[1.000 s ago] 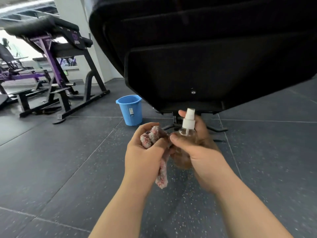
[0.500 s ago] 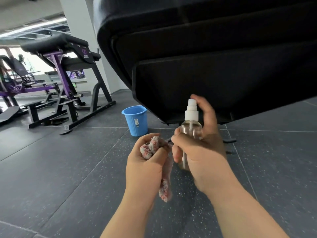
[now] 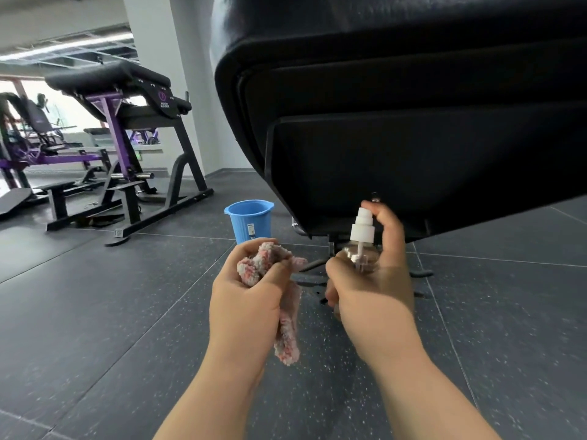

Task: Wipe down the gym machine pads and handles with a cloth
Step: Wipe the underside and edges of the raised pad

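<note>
Left hand (image 3: pixel 251 300) fisted around pink cloth (image 3: pixel 279 300), right hand (image 3: pixel 371 293) gripping upright spray bottle (image 3: pixel 362 246), forefinger atop nozzle, beneath black pad (image 3: pixel 413 106)

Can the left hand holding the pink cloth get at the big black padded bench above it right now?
Probably yes. The left hand holds the fluffy pink cloth just below the black padded bench, with open air between them; the blue plastic bucket stands behind, out of the way.

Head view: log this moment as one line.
left hand: bunched pink cloth | right hand: clear spray bottle, finger on white nozzle | black pad: overhead, untouched | blue bucket: on floor
</note>
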Tool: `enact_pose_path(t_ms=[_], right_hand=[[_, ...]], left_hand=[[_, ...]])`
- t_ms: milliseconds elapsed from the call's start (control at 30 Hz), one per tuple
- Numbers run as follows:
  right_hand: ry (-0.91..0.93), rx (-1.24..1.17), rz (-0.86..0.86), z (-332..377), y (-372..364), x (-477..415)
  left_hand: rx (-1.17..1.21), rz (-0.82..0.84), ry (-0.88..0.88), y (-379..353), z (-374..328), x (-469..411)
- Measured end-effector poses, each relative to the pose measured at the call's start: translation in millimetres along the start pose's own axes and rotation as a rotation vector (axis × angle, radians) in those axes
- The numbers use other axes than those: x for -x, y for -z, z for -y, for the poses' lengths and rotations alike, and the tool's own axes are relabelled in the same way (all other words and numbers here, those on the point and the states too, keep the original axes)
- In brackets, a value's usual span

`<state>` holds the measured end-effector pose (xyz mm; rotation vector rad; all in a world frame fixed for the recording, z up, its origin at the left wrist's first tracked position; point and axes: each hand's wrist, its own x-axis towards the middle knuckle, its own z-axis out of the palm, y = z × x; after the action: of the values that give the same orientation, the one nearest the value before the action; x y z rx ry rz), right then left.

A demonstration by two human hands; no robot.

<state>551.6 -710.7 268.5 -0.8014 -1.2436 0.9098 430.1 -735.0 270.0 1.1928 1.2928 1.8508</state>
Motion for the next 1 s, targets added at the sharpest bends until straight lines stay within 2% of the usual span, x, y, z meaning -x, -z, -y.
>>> enact_pose_path(t_ms=[100, 233, 567, 733, 867, 1000], right_hand=[[-0.041, -0.078, -0.041, 1.6, 0.0, -8.2], [0.008, -0.135, -0.035, 10.9, -2.8, -23.5], [0.204, 0.163, -0.13, -1.6, -2.8, -23.3], [0.342, 0.304, -0.272, -9.5, 2.6, -25.0], [0.263, 0.283, -0.252, -6.5, 18.7, -16.5], [0.033, 0.201, -0.14, -10.2, 29.5, -12.6]], left_hand=[[-0.008, 0.014, 0.001, 1.2, 0.3, 1.4], [0.007, 0.016, 0.015, 1.0, 1.9, 2.1], [0.049, 0.017, 0.06, -5.1, 4.8, 5.9], [0.061, 0.039, 0.081, -9.7, 8.0, 10.2], [0.041, 0.075, 0.101, -15.3, 11.2, 13.3], [0.07, 0.073, 0.143, -19.6, 10.9, 16.9]])
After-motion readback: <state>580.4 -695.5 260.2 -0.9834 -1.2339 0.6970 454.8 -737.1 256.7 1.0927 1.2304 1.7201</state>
